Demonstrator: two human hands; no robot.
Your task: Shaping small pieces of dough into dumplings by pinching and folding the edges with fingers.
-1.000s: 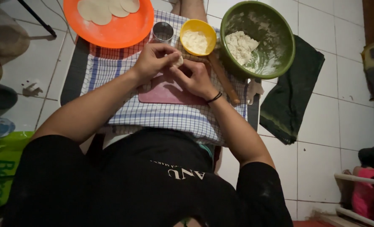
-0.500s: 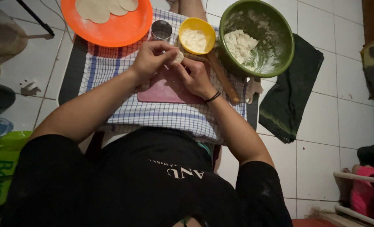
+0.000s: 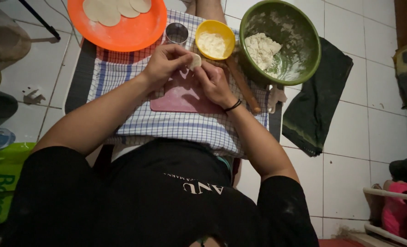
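On the checked blue-and-white cloth (image 3: 167, 126), above a pink cutting board (image 3: 178, 98), left hand (image 3: 164, 64) and right hand (image 3: 212, 82) pinch one small pale dough round (image 3: 195, 60) (fingers narrow), near the cloth's far edge.

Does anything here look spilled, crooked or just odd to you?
Nothing is spilled or broken. The one oddity is the dark green cloth, which lies crumpled on the floor tiles beside the green bowl. Both hands, left hand and right hand, pinch a small dough piece over the pink board.
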